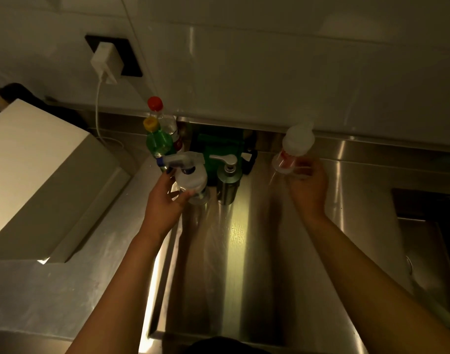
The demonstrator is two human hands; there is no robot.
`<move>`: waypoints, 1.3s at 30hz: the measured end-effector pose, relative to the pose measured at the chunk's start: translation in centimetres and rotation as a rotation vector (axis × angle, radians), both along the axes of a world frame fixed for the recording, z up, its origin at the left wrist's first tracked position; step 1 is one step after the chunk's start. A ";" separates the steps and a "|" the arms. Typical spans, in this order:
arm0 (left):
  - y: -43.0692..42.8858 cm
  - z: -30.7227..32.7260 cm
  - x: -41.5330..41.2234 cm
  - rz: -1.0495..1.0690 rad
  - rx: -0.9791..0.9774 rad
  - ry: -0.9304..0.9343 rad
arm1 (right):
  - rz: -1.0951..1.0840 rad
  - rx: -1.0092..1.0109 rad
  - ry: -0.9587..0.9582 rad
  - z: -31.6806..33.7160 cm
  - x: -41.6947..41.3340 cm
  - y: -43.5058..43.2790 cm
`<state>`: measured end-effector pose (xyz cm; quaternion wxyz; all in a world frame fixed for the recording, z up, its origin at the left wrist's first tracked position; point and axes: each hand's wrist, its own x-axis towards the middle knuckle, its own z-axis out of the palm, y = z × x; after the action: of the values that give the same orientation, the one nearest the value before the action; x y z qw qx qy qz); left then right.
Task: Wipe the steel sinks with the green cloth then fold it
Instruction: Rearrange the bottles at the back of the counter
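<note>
My left hand [165,198] grips a clear spray bottle [190,178] with a grey trigger head, at the back of the steel counter [244,238]. My right hand [308,187] holds a clear bottle [294,149] with a white cap and red label, tilted, near the back wall. Something green [218,146], perhaps the green cloth, stands folded against the back wall behind a steel soap pump [227,183]; I cannot tell for sure. A steel sink [428,226] opens at the right edge, mostly in shadow.
A green bottle with a yellow cap [157,139] and a clear bottle with a red cap [165,116] stand behind the spray bottle. A white box [39,169] fills the left. A white charger [107,60] hangs in a wall socket, its cable trailing down.
</note>
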<state>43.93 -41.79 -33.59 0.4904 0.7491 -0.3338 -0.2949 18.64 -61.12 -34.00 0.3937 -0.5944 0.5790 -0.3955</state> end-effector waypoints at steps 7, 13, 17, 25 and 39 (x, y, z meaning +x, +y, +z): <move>-0.2 -0.6 0.4 -0.051 -0.021 0.005 | 0.085 0.173 0.020 -0.2 -0.4 -8.6; -0.3 -1.2 1.0 -0.054 -0.015 0.071 | 0.108 0.053 0.049 -0.1 1.2 -9.7; 0.0 -1.0 0.9 -0.039 -0.030 0.089 | 0.101 0.030 0.043 0.1 1.2 -8.5; 0.9 -1.0 0.5 0.006 -0.007 0.065 | 0.150 0.100 0.015 1.3 -0.2 -3.4; 4.9 -2.2 -6.9 -0.020 0.021 -0.029 | 0.411 0.162 -0.033 1.5 0.4 8.8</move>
<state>37.04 -36.87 -35.75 0.4749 0.7548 -0.3452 -0.2925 19.08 -52.32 -32.52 0.5220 -0.6597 0.4690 -0.2690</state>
